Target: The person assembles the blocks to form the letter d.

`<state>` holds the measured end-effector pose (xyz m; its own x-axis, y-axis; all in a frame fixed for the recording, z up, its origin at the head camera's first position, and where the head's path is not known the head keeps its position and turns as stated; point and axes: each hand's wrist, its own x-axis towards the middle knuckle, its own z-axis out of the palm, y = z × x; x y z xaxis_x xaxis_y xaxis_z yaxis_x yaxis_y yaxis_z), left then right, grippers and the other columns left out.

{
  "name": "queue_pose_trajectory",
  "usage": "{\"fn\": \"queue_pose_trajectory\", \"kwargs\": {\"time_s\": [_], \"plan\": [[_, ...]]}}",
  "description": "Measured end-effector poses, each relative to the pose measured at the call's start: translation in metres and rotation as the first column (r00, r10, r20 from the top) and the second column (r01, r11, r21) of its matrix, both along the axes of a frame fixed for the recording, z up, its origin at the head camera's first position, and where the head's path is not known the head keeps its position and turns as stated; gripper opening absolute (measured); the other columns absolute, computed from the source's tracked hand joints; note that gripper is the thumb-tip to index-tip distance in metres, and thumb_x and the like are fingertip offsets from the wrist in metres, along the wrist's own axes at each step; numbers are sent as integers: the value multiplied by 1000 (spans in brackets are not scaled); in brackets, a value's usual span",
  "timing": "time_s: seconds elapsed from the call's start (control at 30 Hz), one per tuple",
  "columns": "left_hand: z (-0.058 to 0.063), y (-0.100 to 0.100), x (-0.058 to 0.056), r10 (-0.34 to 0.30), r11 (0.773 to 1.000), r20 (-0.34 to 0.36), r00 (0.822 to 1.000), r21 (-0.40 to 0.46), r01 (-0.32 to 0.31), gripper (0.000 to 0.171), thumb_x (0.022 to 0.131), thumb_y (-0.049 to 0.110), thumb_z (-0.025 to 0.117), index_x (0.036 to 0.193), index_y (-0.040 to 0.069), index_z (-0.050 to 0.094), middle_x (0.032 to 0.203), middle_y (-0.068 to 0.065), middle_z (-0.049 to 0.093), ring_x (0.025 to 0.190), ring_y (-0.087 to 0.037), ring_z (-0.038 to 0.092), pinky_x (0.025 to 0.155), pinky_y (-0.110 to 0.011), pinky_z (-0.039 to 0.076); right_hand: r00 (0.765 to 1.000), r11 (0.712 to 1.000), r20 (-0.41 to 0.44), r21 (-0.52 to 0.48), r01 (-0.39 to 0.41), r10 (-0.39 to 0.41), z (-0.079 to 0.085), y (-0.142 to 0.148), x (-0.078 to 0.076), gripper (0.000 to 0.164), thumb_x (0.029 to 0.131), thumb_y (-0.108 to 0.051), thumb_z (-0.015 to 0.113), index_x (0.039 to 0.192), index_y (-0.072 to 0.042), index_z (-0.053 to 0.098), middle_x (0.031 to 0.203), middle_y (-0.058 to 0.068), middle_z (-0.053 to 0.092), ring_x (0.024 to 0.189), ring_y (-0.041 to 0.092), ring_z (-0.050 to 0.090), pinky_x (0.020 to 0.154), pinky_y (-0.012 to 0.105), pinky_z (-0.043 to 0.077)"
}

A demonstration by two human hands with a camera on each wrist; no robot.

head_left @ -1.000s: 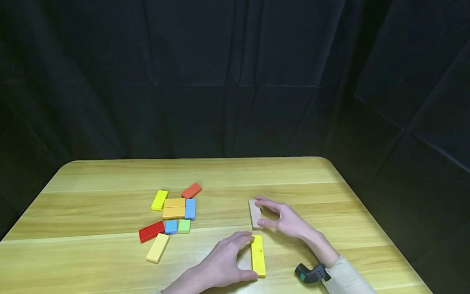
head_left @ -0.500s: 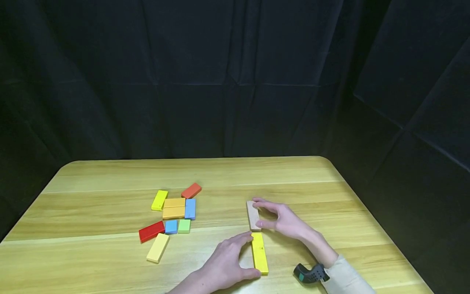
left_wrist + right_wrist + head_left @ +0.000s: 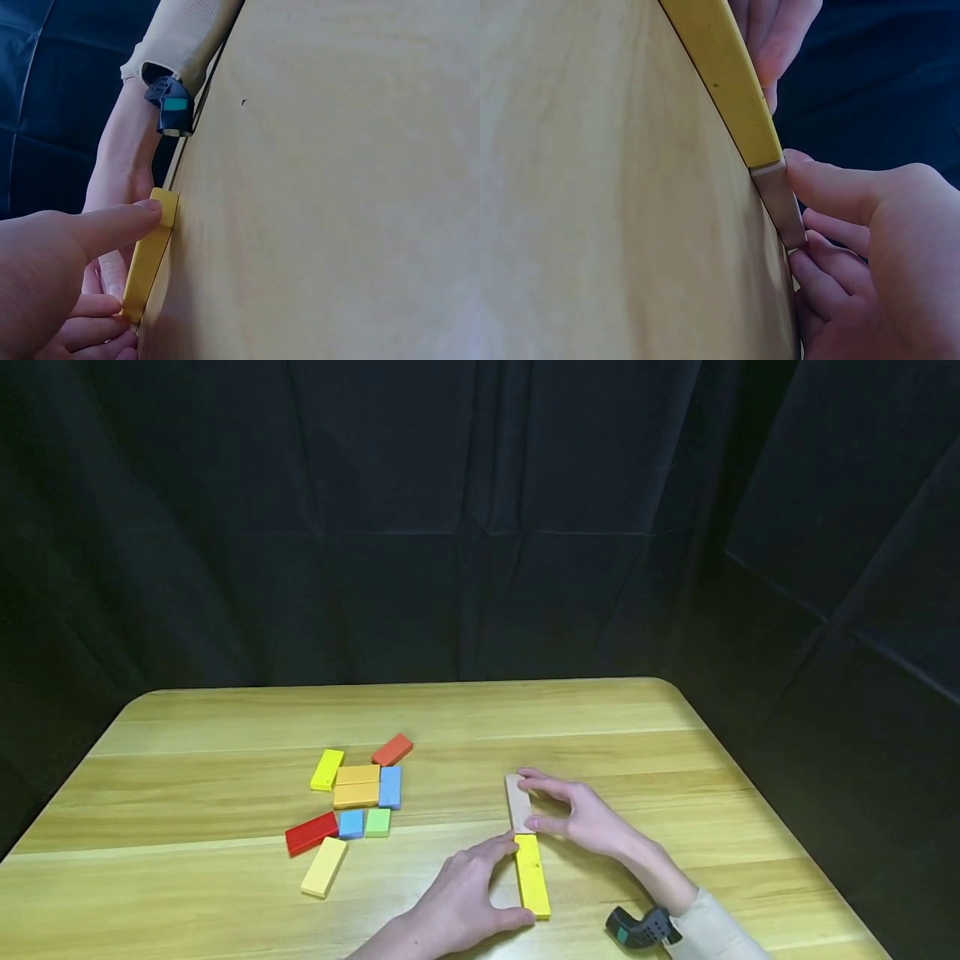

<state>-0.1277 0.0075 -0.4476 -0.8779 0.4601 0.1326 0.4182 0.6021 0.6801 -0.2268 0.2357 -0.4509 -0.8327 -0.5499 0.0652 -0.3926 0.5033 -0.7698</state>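
Note:
A long yellow block (image 3: 532, 878) lies flat on the table, its ends held between the thumb and fingers of my left hand (image 3: 463, 895). At its far end lies a pale wooden block (image 3: 518, 806), which my right hand (image 3: 592, 820) pinches along its length. The two blocks form one line, end against end. In the right wrist view the yellow block (image 3: 731, 82) meets the wooden block (image 3: 778, 202) at a narrow seam. My left thumb rests at the near end of the yellow block (image 3: 152, 251) in the left wrist view.
Left of my hands lies a loose group of blocks: two orange blocks (image 3: 356, 794) side by side, a blue block (image 3: 390, 787), a small green block (image 3: 378, 822), a red block (image 3: 312, 834), a cream block (image 3: 325, 868) and several others. A dark curtain (image 3: 465, 527) hangs behind the table.
The wooden block has shifted slightly left and nearer, and the yellow block has slid slightly away from me and right. The gap between their ends has closed. The other blocks stay put.

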Motion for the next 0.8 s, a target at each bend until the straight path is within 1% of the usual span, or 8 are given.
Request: {"fn": "queue_pose_trajectory", "kwargs": {"time_s": [0.07, 0.33, 0.57, 0.7, 0.8], "plan": [[0, -1, 0, 0, 1000, -12, 1000, -3, 0, 76, 76, 44, 85, 136, 6, 57, 145, -7, 56, 130, -24, 56, 107, -40, 48, 1000, 1000, -3, 1, 4, -4, -1, 0, 1, 60, 89, -36, 75, 142, -15, 56, 157, -3, 42, 145, 24, 37, 119, 51, 29], [-1, -2, 0, -5, 1000, -3, 1000, -5, 5, 75, 77, 44, 84, 136, 7, 57, 146, -7, 55, 131, -24, 55, 108, -41, 47, 1000, 1000, -2, -2, 30, -30, -3, 1, 8, 55, 91, -38, 72, 140, -15, 58, 157, -4, 42, 145, 26, 36, 118, 52, 28], [0, 0, 0, -6, 1000, 37, 999, -4, 6, 76, 77, 44, 85, 138, 8, 56, 147, -7, 54, 132, -26, 54, 108, -43, 47, 997, 997, -2, -18, 81, -81, -5, 0, 22, 50, 92, -38, 71, 136, -18, 62, 151, -7, 48, 141, 23, 43, 116, 51, 32], [0, -1, -1, -3, 1000, 17, 1000, -9, 3, 77, 77, 45, 85, 138, 8, 56, 147, -8, 54, 132, -26, 54, 107, -43, 47, 994, 994, -19, -26, 109, -109, -5, -2, 30, 48, 91, -39, 72, 134, -20, 64, 147, -9, 52, 140, 23, 45, 115, 52, 33], [0, -2, -1, -2, 1000, 9, 1000, -7, 2, 77, 77, 44, 85, 138, 9, 56, 146, -8, 54, 132, -26, 54, 107, -43, 47, 991, 991, -13, -25, 132, -133, -4, -4, 35, 47, 90, -41, 72, 132, -22, 66, 144, -11, 55, 139, 22, 47, 115, 51, 33]]}}
